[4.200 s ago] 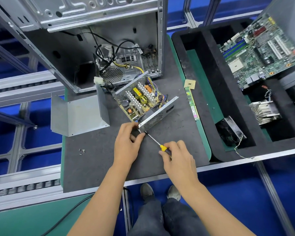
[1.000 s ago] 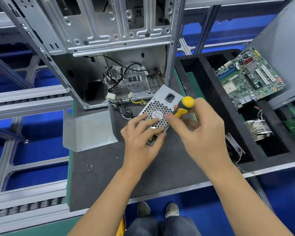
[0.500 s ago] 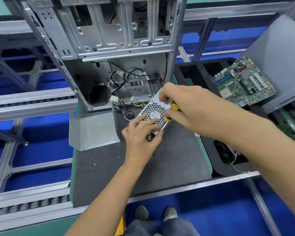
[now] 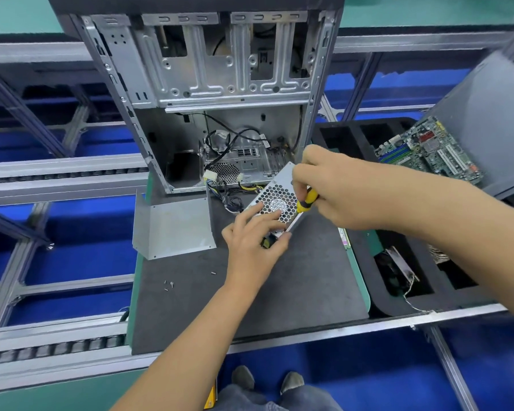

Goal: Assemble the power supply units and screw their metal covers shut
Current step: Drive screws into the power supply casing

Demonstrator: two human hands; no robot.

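Head view, looking down at a dark grey surface (image 4: 279,286) with a power supply (image 4: 275,200) standing on it near the middle, its honeycomb fan grille facing up toward the camera. The left hand (image 4: 250,241) rests on the supply's near side, fingers spread and fairly straight across the grille and the lower edge. The right hand (image 4: 336,188) reaches in from the right, just above the supply, fingers curled round the yellow and black handle of a screwdriver (image 4: 307,200), which points down at the supply's right edge; the tip is hidden. Left of the supply, a bent metal cover (image 4: 172,229) lies apart from it on the surface. Behind the supply stands an open computer case (image 4: 214,69), with loose cables (image 4: 232,200) trailing from it to the supply. A few small screws (image 4: 168,284) lie on the surface, near and to the left of the supply, below the cover. To the right of the supply, a black foam tray (image 4: 365,149) holds a green motherboard (image 4: 428,152) in its far compartment.
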